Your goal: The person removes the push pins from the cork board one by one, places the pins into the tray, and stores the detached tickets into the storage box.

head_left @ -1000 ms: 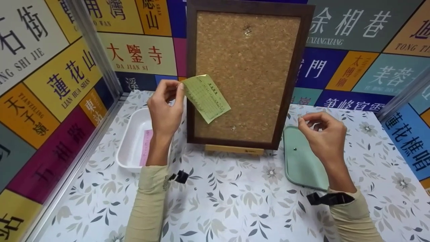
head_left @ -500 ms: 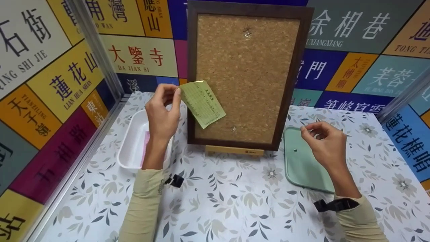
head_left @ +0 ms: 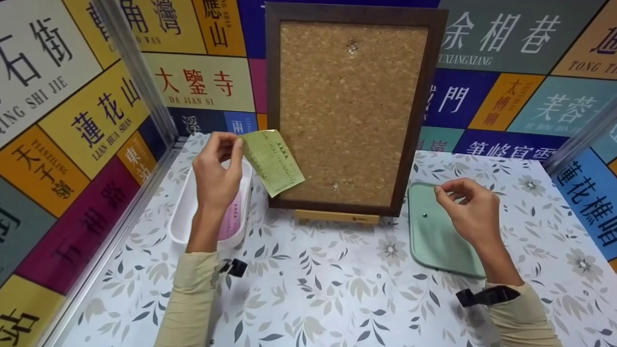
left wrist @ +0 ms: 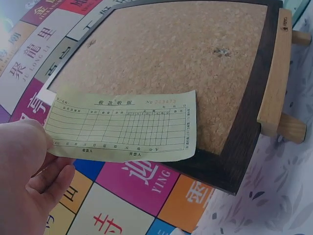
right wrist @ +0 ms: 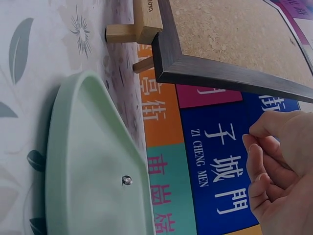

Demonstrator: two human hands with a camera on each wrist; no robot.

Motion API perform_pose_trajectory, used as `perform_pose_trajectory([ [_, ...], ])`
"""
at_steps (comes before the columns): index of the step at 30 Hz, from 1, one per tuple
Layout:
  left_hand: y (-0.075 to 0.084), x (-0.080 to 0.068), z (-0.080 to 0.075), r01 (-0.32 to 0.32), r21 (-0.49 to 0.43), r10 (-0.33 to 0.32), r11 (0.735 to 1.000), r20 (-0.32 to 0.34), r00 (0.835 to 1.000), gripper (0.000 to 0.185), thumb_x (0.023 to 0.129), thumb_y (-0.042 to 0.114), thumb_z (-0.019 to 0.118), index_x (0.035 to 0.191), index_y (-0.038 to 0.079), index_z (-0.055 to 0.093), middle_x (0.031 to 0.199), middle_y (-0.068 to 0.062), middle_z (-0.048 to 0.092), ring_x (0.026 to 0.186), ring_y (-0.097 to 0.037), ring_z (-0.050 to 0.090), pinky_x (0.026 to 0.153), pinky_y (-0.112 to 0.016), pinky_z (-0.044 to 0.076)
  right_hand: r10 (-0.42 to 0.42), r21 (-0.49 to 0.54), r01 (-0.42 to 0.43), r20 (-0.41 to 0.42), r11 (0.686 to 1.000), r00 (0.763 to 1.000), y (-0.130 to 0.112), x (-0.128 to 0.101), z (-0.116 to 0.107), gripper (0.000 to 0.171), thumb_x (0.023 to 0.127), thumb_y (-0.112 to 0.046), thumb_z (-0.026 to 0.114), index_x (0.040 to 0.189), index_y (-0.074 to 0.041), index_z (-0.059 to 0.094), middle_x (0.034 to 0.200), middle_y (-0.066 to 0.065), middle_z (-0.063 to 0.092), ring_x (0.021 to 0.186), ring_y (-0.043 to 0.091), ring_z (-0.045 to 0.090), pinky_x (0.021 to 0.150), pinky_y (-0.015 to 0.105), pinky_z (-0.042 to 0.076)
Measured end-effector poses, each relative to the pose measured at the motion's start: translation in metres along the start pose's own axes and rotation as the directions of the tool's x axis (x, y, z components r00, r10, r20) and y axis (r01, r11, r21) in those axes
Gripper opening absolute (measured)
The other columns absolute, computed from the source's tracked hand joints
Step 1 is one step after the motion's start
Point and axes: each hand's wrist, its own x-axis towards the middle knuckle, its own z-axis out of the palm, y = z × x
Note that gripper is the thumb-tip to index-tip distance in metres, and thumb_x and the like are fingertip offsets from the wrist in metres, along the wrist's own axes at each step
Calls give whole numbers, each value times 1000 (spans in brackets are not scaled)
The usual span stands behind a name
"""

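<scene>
My left hand (head_left: 217,168) pinches the corner of a pale green receipt slip (head_left: 274,161) between thumb and fingers. The slip slants across the left edge of a cork board (head_left: 352,115) in a dark frame. Printed table lines and a red number show on the slip (left wrist: 122,125) in the left wrist view. My right hand (head_left: 470,209) hovers at a green tray (head_left: 446,255), fingers loosely curled and thumb near the index fingertip. Nothing shows between them in the right wrist view. A small silver pin (right wrist: 127,180) lies in that tray.
Under my left hand stands a white tub (head_left: 181,226) with a pink slip (head_left: 231,219) in it. A wooden stand (head_left: 337,217) props up the board. Panels with large Chinese characters (head_left: 197,82) wall in the floral tablecloth (head_left: 337,289).
My left hand has carried the green slip left and down, away from the board's face and over the white tub. My right hand has shifted slightly right and down.
</scene>
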Motion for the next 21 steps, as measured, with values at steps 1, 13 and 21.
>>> perform_pose_trajectory([
  [1, 0, 0, -1, 5, 5, -5, 1000, 2, 1000, 17, 107, 18, 69, 114, 4, 72, 105, -6, 79, 95, -16, 76, 88, -29, 63, 5, -2, -5, 1, 1000, 1000, 1, 0, 0, 14, 96, -27, 83, 100, -13, 81, 90, -10, 76, 78, -1, 65, 68, 11, 47],
  [13, -8, 3, -15, -13, 21, 13, 1000, -10, 1000, 17, 109, 14, 64, 120, 8, 75, 109, -4, 80, 93, -16, 76, 85, -21, 59, 3, -22, -2, 34, 1000, 999, 11, 7, -2, 17, 98, -28, 82, 100, -12, 80, 93, -4, 78, 77, -2, 64, 70, 11, 49],
  [21, -11, 6, -20, -3, 21, 3, 1000, -14, 1000, 17, 109, 13, 65, 119, 7, 76, 106, -7, 80, 90, -18, 75, 82, -20, 58, 8, -59, -4, 67, 998, 998, 14, 5, -5, 22, 99, -30, 80, 103, -9, 79, 97, 8, 79, 78, -4, 62, 73, 8, 47],
])
